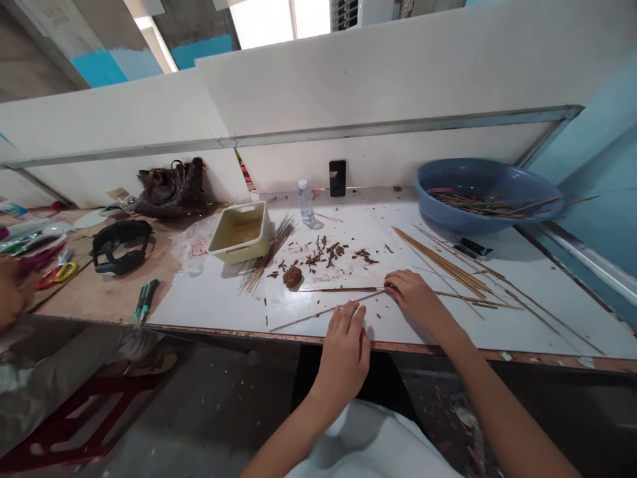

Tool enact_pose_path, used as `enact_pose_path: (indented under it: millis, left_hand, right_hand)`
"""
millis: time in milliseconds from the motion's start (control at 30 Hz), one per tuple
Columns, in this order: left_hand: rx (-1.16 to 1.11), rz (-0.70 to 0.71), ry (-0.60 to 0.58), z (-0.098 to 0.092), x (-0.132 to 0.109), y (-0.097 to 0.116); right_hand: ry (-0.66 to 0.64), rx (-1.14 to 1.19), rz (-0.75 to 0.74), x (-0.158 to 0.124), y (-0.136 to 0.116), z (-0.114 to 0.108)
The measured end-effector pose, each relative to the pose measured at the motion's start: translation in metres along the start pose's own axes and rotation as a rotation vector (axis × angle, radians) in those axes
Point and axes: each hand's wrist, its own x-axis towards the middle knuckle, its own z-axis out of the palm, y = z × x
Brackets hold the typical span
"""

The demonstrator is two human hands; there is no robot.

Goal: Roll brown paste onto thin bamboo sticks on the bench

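My right hand (413,299) rests on the white tabletop with its fingers closed on a long thin stick (343,289), whose left stretch is coated in brown paste. The stick runs sideways under the fingers. My left hand (344,342) lies nearer the front edge, fingers stretched out, their tips by a thin grey strip (298,320) that slants across the board. Beyond the stick's left end sits a lump of brown paste (292,276). Dark crumbs and shreds of the paste (323,252) are scattered behind the stick.
Bare sticks (442,262) lie at right, before a blue basin (488,192) holding more sticks. Thin sticks (273,252) lean beside a pale yellow tub (239,232). A bottle (305,202) and a phone (338,178) stand behind. Another person's hand (12,292) is at far left.
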Motion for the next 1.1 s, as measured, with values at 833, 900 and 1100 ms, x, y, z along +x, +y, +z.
enact_pose_path:
  millis: [833,900,1100]
  left_hand:
    - [0.384,0.104,-0.174,0.026,0.048,-0.072]
    - [0.380,0.100,-0.176,0.025,0.048,-0.072]
    - [0.354,0.097,-0.170,0.024,0.047,-0.071]
  right_hand:
    - [0.014,0.077,-0.043,0.023,-0.027,0.006]
    - [0.006,0.072,-0.019,0.021,-0.025,0.005]
    - [0.050,0.085,0.023,0.015,-0.018,0.007]
